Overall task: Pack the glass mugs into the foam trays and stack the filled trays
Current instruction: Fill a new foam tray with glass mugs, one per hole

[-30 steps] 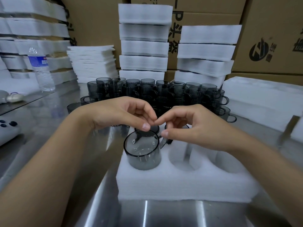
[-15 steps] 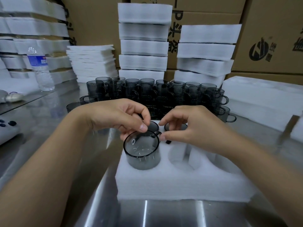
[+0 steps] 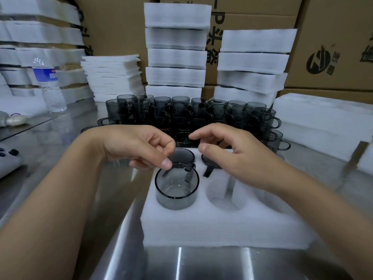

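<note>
Hovering over a white foam tray (image 3: 222, 229) on the steel table (image 3: 60, 150), your two hands meet above its back row. Your left hand (image 3: 137, 148) has its fingers curled under, and the thumb tip rests on the far rim of a smoky glass mug (image 3: 177, 186). Whether the fingers actually grip that rim cannot be told. The mug stands upright in the front-left pocket, its upper half proud of the foam and its handle turned to the back right. Your right hand (image 3: 238, 154) hangs just beside it with fingers loosely bent and apart, holding nothing. Below the hands, a second mug (image 3: 182, 156) sits in the back-left pocket and a third mug (image 3: 210, 165) in the back-middle one. The front-middle pocket (image 3: 224, 195) holds no mug. Behind the tray a crowd of loose mugs (image 3: 191, 114) stands in rows, with two stacks of foam trays (image 3: 175, 57) rising past them against cardboard boxes (image 3: 333, 37). A water bottle (image 3: 50, 85) stands at the far left.
</note>
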The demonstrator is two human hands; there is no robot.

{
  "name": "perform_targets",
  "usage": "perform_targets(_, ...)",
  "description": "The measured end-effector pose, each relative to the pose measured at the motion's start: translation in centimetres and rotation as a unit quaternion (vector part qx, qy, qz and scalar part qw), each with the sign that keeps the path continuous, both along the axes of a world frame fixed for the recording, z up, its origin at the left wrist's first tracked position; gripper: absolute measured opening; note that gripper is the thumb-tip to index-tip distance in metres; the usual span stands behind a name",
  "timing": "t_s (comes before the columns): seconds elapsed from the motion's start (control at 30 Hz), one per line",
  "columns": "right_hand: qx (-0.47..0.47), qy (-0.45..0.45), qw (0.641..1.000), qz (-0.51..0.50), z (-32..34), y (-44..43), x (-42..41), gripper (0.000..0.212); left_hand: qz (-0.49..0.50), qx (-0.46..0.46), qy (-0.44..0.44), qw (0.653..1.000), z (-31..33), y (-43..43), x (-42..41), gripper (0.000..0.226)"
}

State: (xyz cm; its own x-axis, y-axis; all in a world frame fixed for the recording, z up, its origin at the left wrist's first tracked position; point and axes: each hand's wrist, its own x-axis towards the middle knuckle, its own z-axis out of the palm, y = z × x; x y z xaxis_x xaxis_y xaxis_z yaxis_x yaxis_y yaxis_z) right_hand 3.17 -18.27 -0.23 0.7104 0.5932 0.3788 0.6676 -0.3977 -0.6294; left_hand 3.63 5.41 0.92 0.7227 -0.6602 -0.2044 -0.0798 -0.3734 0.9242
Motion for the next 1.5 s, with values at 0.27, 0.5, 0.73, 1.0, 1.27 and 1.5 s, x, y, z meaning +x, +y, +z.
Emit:
perform_targets(0.27, -0.140, 0.059, 0.988, -0.023, -0.5, -0.1, 0.8, 0.072, -0.009, 0.097, 0.036, 0.995, 0.3, 1.3, -0.2, 0.041)
perform_targets(0.5, -0.197, 0.061, 0.978, -0.024, -0.7, 0.0, 0.9, 0.057, 0.008, 0.187, 0.021, 0.982, 0.3, 0.9, -0.4, 0.051)
perform_targets(0.73, -0.227, 0.065, 0.972, -0.011, -0.5, -0.3, 0.8, 0.085, 0.025, 0.261, 0.016, 0.965, 0.6, 0.6, -0.7, 0.038)
perform_targets(1.0, -0.218, 0.060, 0.974, -0.010, -0.7, -0.3, 1.0, 0.085, 0.042, 0.299, 0.024, 0.953, 0.5, 0.2, -0.6, 0.035)
perform_targets(1.27, -0.220, 0.054, 0.974, 0.013, -0.8, -0.5, 1.3, 0.090, 0.105, 0.251, -0.031, 0.962, 0.5, 0.4, -0.6, 0.047)
perform_targets(1.5, -0.088, 0.143, 0.985, 0.033, 1.0, -1.7, 2.2, 0.060, 0.276, 0.047, -0.315, 0.907, -0.9, -2.7, 1.0, 0.036)
